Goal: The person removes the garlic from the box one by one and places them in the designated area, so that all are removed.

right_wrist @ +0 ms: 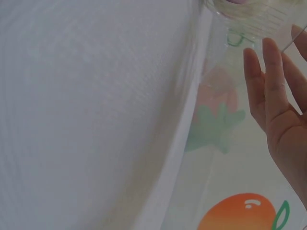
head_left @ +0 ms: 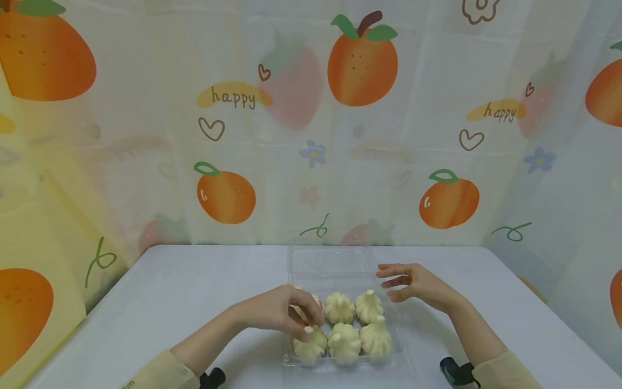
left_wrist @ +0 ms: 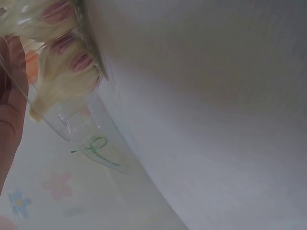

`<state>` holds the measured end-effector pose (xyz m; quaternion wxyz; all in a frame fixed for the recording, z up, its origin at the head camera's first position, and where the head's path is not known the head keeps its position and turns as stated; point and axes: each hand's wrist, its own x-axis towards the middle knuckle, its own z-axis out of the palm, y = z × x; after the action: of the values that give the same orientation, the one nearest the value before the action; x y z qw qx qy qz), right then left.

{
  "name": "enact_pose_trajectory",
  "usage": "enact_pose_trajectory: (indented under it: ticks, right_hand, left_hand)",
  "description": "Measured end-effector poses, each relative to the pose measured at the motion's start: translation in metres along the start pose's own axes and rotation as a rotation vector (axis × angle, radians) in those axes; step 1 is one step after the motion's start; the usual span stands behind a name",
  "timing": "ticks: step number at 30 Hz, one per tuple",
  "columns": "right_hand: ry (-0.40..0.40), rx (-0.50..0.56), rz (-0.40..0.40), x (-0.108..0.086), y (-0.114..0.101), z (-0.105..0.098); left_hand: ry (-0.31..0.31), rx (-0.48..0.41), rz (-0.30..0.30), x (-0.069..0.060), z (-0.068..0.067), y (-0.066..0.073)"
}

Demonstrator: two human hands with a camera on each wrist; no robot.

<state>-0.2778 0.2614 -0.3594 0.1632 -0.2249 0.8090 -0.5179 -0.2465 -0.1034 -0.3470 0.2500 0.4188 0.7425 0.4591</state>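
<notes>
A clear plastic box (head_left: pixel 342 363) with an open lid (head_left: pixel 330 263) holds several pale garlic bulbs in two rows, stems up. My left hand (head_left: pixel 284 310) reaches over the box's left side, its thumb and fingers pinching the stem of the front left garlic bulb (head_left: pixel 311 347). Purple streaks show low on the garlic bulbs (left_wrist: pixel 72 72) in the left wrist view. Behind that hand, the back left bulb is mostly hidden. Beside the box's back right corner, my right hand (head_left: pixel 425 286) hovers with spread, gently bent fingers (right_wrist: pixel 274 79) and holds nothing.
The box stands on a white-covered table (head_left: pixel 209 275). Behind it hangs a curtain (head_left: pixel 350 146) printed with oranges, hearts and flowers. Black straps with dark mounts (head_left: pixel 457 373) sit at both wrists by the sleeves.
</notes>
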Motion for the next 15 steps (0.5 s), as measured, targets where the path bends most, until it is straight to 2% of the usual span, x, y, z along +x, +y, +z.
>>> enact_pose_trajectory:
  ticks: [5, 15]
  right_hand:
    - [-0.004, 0.002, 0.0, 0.0004, 0.0013, -0.0004]
    - [-0.004, -0.011, 0.013, 0.0004, 0.0004, -0.0004]
  left_hand:
    - [0.014, 0.002, 0.014, 0.0, 0.0011, -0.0036]
    - [0.048, 0.074, 0.007, 0.0012, 0.0022, -0.0089]
